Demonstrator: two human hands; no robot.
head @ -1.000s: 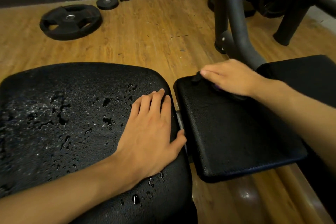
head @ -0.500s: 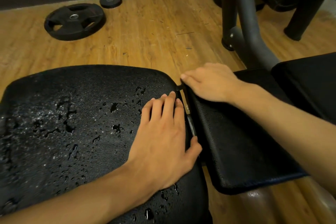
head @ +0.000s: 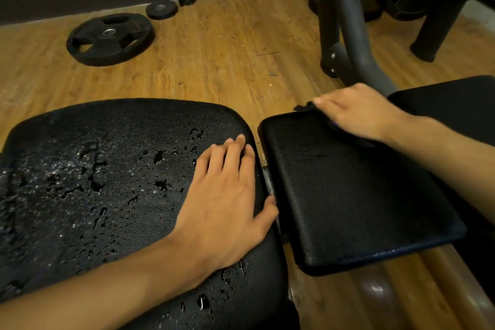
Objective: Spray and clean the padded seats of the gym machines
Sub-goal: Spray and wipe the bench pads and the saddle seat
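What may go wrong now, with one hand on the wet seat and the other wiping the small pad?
The left hand lies flat among droplets on the wet seat; if weight leans on it, it may slip.
Its thumb sits at the gap beside the small pad and might get pinched if a pad shifts.
The right hand presses the dark cloth at the pad's far edge, where it may slide off.

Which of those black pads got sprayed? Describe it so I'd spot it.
From the grey machine post rising off the wooden floor, look down to two black pads. The sprayed seat pad is the larger, rounded one under the left hand. Unlike the smaller pad beside it, it glistens with droplets.
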